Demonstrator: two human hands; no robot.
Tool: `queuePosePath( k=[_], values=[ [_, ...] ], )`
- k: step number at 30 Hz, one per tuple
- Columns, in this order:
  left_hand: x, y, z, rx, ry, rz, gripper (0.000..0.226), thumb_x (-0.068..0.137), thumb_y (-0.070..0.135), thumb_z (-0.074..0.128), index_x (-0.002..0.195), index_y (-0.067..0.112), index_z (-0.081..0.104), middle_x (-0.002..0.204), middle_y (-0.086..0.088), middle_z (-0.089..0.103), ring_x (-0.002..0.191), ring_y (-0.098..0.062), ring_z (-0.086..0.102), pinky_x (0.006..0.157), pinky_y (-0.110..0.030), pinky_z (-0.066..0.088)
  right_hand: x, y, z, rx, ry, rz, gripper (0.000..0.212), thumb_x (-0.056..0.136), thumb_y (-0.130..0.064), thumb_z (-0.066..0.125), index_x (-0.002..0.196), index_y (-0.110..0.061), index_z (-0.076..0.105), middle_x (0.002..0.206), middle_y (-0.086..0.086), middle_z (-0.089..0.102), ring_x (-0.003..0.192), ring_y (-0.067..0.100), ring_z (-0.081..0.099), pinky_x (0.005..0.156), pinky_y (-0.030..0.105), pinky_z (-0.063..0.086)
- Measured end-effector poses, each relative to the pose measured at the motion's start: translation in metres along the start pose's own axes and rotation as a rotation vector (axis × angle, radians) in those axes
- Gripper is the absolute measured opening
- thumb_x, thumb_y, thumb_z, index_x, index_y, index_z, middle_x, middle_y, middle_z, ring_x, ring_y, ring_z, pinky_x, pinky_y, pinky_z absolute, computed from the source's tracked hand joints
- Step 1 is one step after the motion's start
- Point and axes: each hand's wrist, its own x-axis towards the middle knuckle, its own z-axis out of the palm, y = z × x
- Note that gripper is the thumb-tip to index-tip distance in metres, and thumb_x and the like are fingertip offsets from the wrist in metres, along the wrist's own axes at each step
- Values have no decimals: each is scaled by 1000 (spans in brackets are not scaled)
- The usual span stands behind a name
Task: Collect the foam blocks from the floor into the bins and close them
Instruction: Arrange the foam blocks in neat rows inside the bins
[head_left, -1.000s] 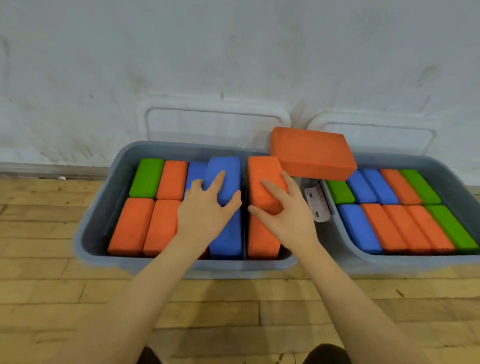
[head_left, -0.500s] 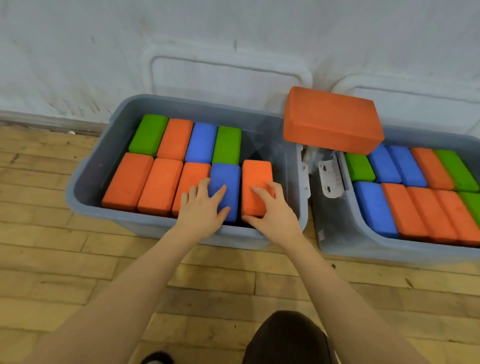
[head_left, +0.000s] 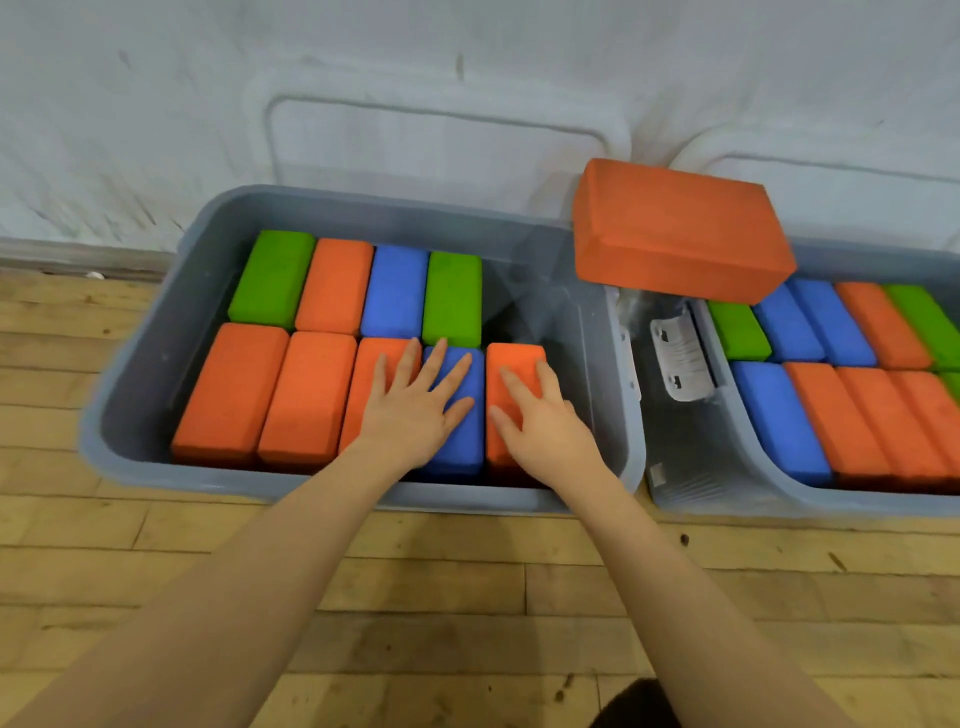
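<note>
Both hands flat, fingers spread, in left bin (head_left: 140, 410): left hand (head_left: 415, 410) on blue block (head_left: 460, 431), right hand (head_left: 540, 415) on orange block (head_left: 511, 364). 1 loose orange block (head_left: 680, 228) lies far-right, nearer right hand.

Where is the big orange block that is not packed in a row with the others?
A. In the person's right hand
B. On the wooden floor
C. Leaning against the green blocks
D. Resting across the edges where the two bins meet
D: the big orange block lies flat on top, bridging the rims of the left bin and the right bin, while both hands press blocks lower down.
</note>
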Motion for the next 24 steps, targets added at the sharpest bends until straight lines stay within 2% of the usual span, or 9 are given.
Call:
queuePosePath(
  k=[5, 10, 14, 17, 20, 24],
  values=[
    [3, -3, 1, -35, -9, 25, 56, 97, 53, 16, 146, 40, -7, 158, 5, -9, 144, -25, -8, 113, -50, -2, 4, -3, 6, -17, -21, 36, 64, 92, -50, 43, 148, -37, 13, 157, 2, -15, 117, 46, 45, 95, 50, 42],
    [1, -2, 1, -37, 15, 12, 55, 97, 53, 15, 147, 40, -5, 158, 5, -7, 144, -25, -6, 113, -50, -2, -3, -6, -1, -15, 0, 28, 64, 90, -39, 50, 147, -31, 22, 158, 5, -9, 118, 38, 49, 91, 42, 46],
    [1, 0, -3, -57, -7, -2, 55, 97, 53, 15, 147, 40, -5, 158, 6, -7, 144, -24, -7, 112, -50, -2, -10, -10, -4, -11, -28, 32, 63, 92, -40, 50, 147, -31, 21, 158, 4, -10, 117, 35, 50, 90, 38, 44],
    [2, -2, -5, -80, -35, 6, 55, 97, 54, 15, 147, 41, -5, 158, 5, -7, 144, -24, -7, 113, -51, -1, -10, -11, -1, -38, -20, 22, 62, 91, -44, 51, 146, -32, 24, 157, 3, -6, 112, 34, 54, 86, 39, 46],
    [5, -2, -14, -84, -73, 21, 55, 97, 53, 19, 147, 40, 0, 158, 4, -4, 144, -27, -3, 112, -51, 3, -8, -11, -1, -58, -9, 45, 58, 91, -48, 47, 144, -38, 24, 157, -3, -1, 115, 36, 51, 88, 44, 46],
    [17, -7, -35, -110, -28, 39, 50, 99, 42, 29, 147, 31, 19, 157, -1, 15, 141, -30, 14, 110, -45, 15, -8, -13, -10, -75, 75, 71, 48, 95, -48, 40, 141, -39, 30, 152, -5, 19, 119, 33, 42, 87, 44, 44]
  ],
)
